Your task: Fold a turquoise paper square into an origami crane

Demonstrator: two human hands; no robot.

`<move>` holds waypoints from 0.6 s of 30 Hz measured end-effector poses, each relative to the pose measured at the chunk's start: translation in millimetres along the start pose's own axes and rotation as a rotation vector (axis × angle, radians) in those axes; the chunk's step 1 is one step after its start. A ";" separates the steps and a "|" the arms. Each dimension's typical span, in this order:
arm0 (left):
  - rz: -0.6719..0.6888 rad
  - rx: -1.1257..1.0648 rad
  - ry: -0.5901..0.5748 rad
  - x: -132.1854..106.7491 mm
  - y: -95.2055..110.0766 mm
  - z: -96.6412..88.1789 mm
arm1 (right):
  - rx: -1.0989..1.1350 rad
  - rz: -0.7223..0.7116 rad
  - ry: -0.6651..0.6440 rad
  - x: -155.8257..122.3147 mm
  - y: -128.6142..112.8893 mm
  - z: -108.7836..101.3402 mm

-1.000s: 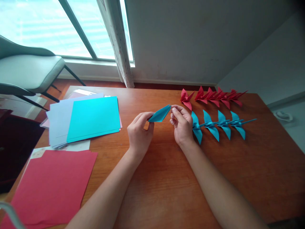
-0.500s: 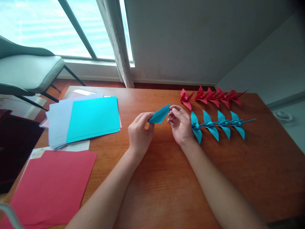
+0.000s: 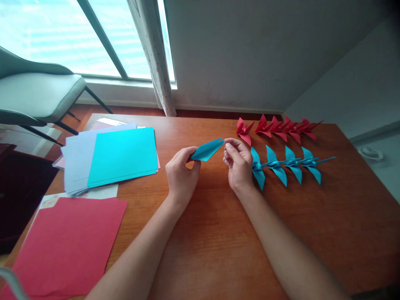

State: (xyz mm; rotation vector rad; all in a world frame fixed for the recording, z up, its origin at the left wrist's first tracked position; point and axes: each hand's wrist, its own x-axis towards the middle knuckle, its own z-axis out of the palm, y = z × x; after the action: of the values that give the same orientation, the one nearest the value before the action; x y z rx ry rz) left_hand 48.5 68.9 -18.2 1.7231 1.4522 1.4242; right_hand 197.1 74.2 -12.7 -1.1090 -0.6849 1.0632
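Between my hands, above the table, is a folded piece of blue paper, long and pointed, with its right end split into narrow tips. My left hand pinches its left end between thumb and fingers. At the right tip, my right hand has thumb and forefinger pressed together on the point; its other fingers are curled. Just beyond my right hand lies a row of folded blue paper cranes, the nearest partly behind the hand. Behind them runs a row of red paper cranes.
At the left of the wooden table lie blue sheets on pale lilac sheets. Nearer me is a stack of red sheets. A chair stands by the window, beside a curtain.
My left hand and the folded paper have shifted slightly left. My right hand has moved a little to the right, its fingertips closing at the paper's tip. The cranes and sheets stay put.
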 end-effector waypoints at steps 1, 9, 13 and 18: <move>-0.008 -0.009 0.003 0.1 -0.2 0.1 | -0.008 -0.014 0.002 -0.3 -0.3 0.0; -0.016 -0.018 0.009 0.0 -1.1 0.2 | -0.076 -0.061 0.011 -0.5 2.3 -1.2; 0.031 0.036 0.008 0.3 -0.2 -0.7 | -0.066 -0.085 0.009 -1.4 1.3 -1.1; 0.114 0.109 0.002 0.3 2.2 -2.0 | 0.085 0.070 -0.086 -1.3 -6.1 0.9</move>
State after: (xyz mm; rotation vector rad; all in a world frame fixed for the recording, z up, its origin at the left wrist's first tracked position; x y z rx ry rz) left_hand 47.6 68.0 -15.4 1.8995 1.4776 1.4280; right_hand 197.9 72.9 -6.6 -1.0249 -0.6667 1.1943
